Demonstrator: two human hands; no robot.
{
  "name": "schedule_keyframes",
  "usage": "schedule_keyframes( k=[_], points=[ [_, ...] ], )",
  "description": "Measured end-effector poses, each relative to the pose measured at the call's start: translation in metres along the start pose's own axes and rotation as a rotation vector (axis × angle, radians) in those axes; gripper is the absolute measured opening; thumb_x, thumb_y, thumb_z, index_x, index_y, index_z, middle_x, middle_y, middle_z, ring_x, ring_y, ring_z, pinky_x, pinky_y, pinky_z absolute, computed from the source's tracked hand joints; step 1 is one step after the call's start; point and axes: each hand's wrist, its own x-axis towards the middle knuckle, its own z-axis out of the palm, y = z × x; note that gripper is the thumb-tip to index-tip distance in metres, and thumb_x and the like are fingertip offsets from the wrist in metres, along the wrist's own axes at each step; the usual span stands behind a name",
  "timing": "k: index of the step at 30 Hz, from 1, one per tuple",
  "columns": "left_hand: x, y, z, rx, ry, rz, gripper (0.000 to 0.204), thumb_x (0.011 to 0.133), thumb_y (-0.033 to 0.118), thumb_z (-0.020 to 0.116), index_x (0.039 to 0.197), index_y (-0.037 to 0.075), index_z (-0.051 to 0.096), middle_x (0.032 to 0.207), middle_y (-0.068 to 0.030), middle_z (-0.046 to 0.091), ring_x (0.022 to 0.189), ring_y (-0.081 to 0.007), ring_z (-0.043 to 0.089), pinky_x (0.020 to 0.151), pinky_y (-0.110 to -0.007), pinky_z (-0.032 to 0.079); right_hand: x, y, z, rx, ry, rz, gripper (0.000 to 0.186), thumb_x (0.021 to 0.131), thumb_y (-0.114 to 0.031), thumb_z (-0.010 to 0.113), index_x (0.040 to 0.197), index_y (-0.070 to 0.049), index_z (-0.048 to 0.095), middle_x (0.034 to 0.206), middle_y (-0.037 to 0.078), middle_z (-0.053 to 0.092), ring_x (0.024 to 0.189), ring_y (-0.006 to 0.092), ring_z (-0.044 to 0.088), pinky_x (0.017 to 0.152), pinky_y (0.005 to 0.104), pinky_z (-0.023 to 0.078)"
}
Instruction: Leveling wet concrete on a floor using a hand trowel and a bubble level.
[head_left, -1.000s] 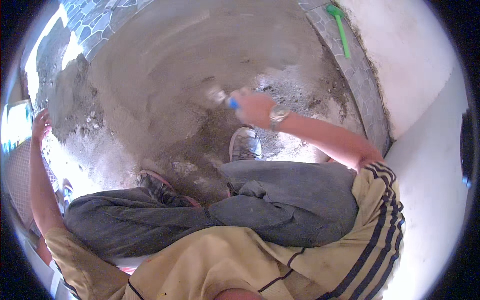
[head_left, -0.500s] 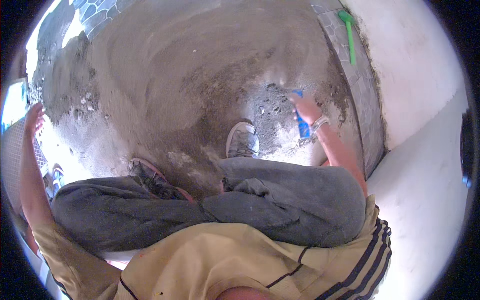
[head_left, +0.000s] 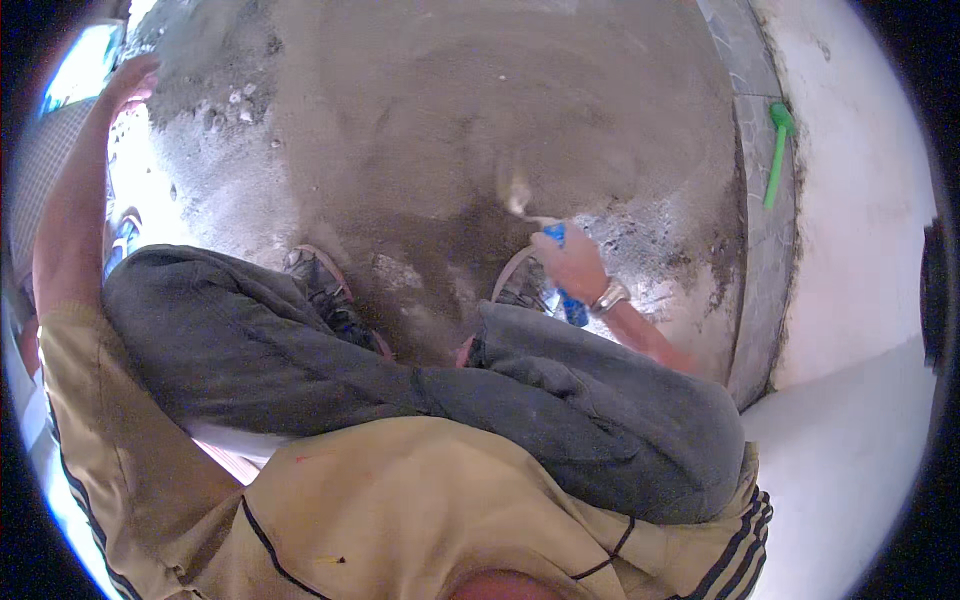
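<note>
My right hand (head_left: 575, 262) is closed around the blue handle of a trowel (head_left: 574, 308). The trowel's thin neck and pale, blurred blade point away from me over grey-brown mortar (head_left: 420, 120) spread across the floor. This hand is just right of my right shoe (head_left: 520, 282), with a watch or bracelet (head_left: 610, 295) at its wrist. At the far left my left hand (head_left: 135, 80) is held out, fingers apart, with nothing visible in it. Close beside it is rough, crumbly mortar with small lumps (head_left: 235, 105).
A green long-handled tool with a rounded head (head_left: 775, 165) lies on a strip of grey patterned tiles (head_left: 757, 245) along the white wall (head_left: 840, 200) at right. My left shoe (head_left: 325, 290) stands on the mortar. Another blue shoe (head_left: 125, 238) shows at left.
My right hand has swung left with the trowel, from the rough patch to beside my right shoe. The whole view has shifted, so the green tool appears lower and my left hand higher.
</note>
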Motion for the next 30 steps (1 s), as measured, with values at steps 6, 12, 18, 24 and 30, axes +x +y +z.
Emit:
schedule_keyframes(
  k=[6, 12, 18, 24, 30],
  points=[
    [-0.001, 0.015, -0.005, -0.037, 0.002, 0.078, 0.048, 0.085, 0.037, 0.056, 0.13, 0.023, 0.048, 0.095, 0.0005, 0.058, 0.072, -0.0097, 0.053, 0.064, -0.027, 0.043, -0.001, -0.055, 0.03, -0.163, -0.225, -0.249, 0.048, 0.081, -0.047, 0.054, 0.094, -0.001, 0.056, 0.079, 0.026, 0.062, 0.077, 0.0444, 0.06, 0.071, 0.05, 0.047],
    [-0.009, -0.03, -0.021, 0.051, 0.033, 0.166, 0.046, 0.087, 0.026, 0.051, 0.133, 0.02, 0.045, 0.104, -0.0041, 0.058, 0.076, -0.0115, 0.053, 0.059, -0.026, 0.042, 0.009, -0.055, 0.035, -0.15, -0.035, -0.283, 0.039, 0.083, -0.04, 0.056, 0.097, -0.003, 0.054, 0.075, 0.027, 0.061, 0.074, 0.044, 0.06, 0.066, 0.0501, 0.047],
    [-0.031, -0.032, -0.027, 0.002, -0.046, 0.072, 0.056, 0.081, 0.048, 0.052, 0.133, 0.03, 0.045, 0.112, -0.004, 0.057, 0.094, -0.0171, 0.054, 0.087, -0.043, 0.039, 0.005, -0.074, -0.001, -0.432, -0.2, -0.368, 0.038, 0.079, -0.035, 0.061, 0.096, -0.003, 0.051, 0.073, 0.023, 0.061, 0.07, 0.0416, 0.061, 0.063, 0.0482, 0.047],
    [0.001, -0.067, -0.004, -0.256, -0.218, 0.116, 0.047, 0.083, 0.038, 0.054, 0.126, 0.021, 0.05, 0.11, -0.0078, 0.059, 0.094, -0.02, 0.056, 0.081, -0.041, 0.045, 0.006, -0.103, -0.123, -1.002, -0.168, -0.292, 0.03, 0.073, -0.026, 0.06, 0.097, -0.008, 0.059, 0.081, 0.019, 0.063, 0.077, 0.0378, 0.061, 0.07, 0.0477, 0.048],
    [0.095, -0.144, -0.113, -0.472, -0.301, 0.242, 0.037, 0.087, 0.025, 0.054, 0.12, 0.008, 0.054, 0.105, -0.0136, 0.062, 0.089, -0.0247, 0.062, 0.075, -0.042, 0.053, -0.007, -0.121, -0.143, -1.172, -0.224, -0.406, 0.026, 0.073, -0.024, 0.058, 0.093, -0.008, 0.06, 0.08, 0.018, 0.063, 0.077, 0.0375, 0.061, 0.069, 0.0485, 0.048]
  ],
)
